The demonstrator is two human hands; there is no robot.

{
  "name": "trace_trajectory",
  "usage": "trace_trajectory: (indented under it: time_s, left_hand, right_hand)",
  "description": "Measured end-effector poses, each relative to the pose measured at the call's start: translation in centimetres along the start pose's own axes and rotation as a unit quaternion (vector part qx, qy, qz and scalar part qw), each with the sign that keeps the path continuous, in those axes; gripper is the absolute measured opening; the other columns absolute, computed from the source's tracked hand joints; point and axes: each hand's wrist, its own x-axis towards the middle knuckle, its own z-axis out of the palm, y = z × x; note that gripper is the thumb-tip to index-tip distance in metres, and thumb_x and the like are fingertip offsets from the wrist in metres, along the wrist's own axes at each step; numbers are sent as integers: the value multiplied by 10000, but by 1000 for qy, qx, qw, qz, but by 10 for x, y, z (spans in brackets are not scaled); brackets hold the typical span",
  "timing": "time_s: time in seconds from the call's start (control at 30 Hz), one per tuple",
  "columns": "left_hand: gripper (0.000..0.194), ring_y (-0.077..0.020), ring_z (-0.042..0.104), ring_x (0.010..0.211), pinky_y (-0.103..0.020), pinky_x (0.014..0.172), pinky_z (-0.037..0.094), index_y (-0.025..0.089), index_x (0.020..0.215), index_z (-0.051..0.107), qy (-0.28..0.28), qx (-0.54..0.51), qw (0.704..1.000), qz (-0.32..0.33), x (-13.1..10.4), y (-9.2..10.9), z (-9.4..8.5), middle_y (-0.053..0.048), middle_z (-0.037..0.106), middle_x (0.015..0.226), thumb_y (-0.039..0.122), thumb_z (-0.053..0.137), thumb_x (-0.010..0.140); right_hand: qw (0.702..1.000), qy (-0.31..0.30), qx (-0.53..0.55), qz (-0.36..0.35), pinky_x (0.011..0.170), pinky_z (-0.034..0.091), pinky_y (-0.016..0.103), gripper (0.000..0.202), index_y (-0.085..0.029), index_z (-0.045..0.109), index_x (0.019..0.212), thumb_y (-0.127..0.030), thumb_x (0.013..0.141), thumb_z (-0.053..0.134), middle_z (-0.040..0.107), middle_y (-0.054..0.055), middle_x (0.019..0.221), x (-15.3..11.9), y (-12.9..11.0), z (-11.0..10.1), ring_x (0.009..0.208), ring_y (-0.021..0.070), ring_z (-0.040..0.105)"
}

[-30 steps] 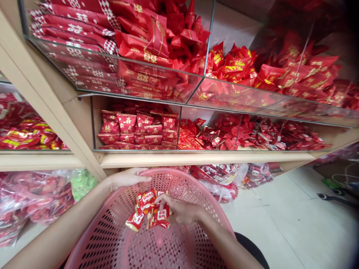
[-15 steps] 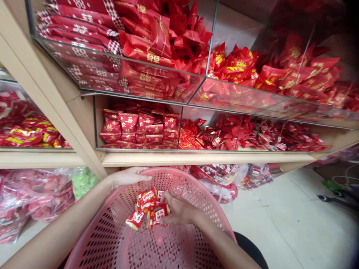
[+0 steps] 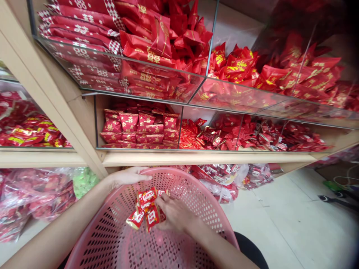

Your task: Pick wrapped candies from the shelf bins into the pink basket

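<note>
Seemingly partway through, with no clear finish

The shelf (image 3: 207, 158) stands well stocked beyond the basket (image 3: 134, 254). At the basket's far left rim, the left hand (image 3: 130, 176) is closed over the edge. The right hand (image 3: 175, 215) reaches in from the right, fingers part-curled onto the packets (image 3: 147, 198); whether it pinches one, I cannot tell. A handful of packets already lies toward the basket's far side, loosely heaped; handling them looks unfinished, and how many remain is unclear.

2 hands (image 3: 175, 215) share 1 basket (image 3: 108, 233) with 4+ packets (image 3: 147, 197).
</note>
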Motion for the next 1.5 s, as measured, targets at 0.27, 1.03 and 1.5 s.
trace_trajectory:
  time_s: [0.27, 1.03, 1.5]
  left_hand:
    - [532, -214, 560, 1004, -330, 895, 384, 199, 1207, 513, -23, -26, 999, 37, 1, 1, 2, -52, 631, 1122, 421, 597, 731]
    - [555, -228, 539, 1008, -312, 867, 381, 210, 1200, 520, 5, 30, 999, 35, 1, -1, -1, -51, 635, 1102, 467, 578, 711]
    - [486, -223, 546, 1025, -316, 893, 387, 202, 1119, 568, -14, -7, 999, 32, -4, 14, 4, -41, 628, 1122, 462, 597, 708]
  right_hand:
    - [1000, 3, -15, 20, 680, 481, 349, 512, -185, 474, 1041, -512, 675, 618, 548, 88, 1027, 0, -3, -2, 818, 237, 599]
    - [973, -36, -115, 196, 672, 501, 372, 615, -49, 570, 1051, -527, 669, 631, 649, 187, 875, 5, -6, 10, 804, 280, 629]
    - [962, -7, -189, 197, 567, 511, 387, 336, -48, 578, 1021, -217, 733, 610, 614, 203, 839, 11, -20, 33, 741, 289, 623]
